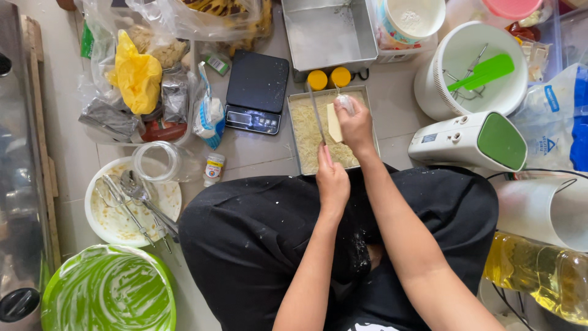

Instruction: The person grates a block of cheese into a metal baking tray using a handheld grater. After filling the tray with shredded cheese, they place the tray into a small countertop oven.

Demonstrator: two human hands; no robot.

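Floor tiles are crowding — left hand point(332, 182) gripping the grater point(317, 116), right hand point(354, 122) pinching the cheese block point(334, 122) over the tray point(295, 132); knuckles are risking scrapes.

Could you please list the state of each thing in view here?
Left hand: gripping the grater handle.
Right hand: pressing a cheese block on the grater.
Pan: covered with shreds.
White bowl: smeared, holding beaters.
Green bowl: batter-streaked.

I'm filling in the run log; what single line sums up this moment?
left hand: holds grater | right hand: presses cheese block on grater | below: tray of grated cheese
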